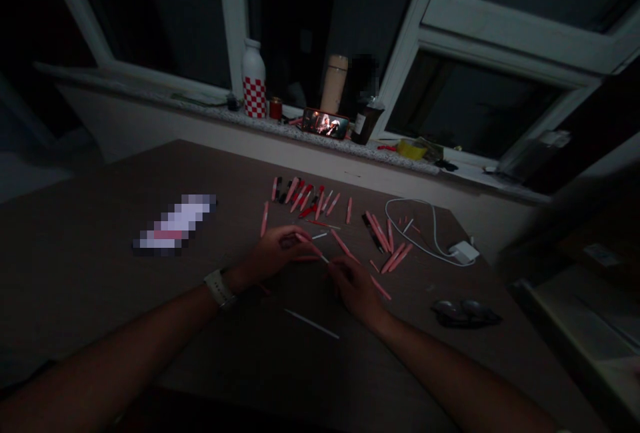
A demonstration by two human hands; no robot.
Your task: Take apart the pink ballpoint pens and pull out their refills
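Note:
Over the middle of the dim table, my left hand [280, 246] pinches a pink pen barrel [309, 244] that slants down to the right. My right hand [354, 286] is closed on a thin white stick, seemingly a pen refill [325, 260], which meets the barrel's right end. How deep it sits inside cannot be made out. Just beyond my fingers lie a short white piece [319, 236] and a pink pen [345, 245]. Closer to me rests a thin pale rod [311, 324].
Several pink pens [300, 196] lie in a row at the back; others [380, 232] are at the right. A white cable with a charger [464, 252], glasses [466, 313] and a blurred bright phone-like object [175, 223] share the table. Bottles and a lit phone [325, 124] line the sill.

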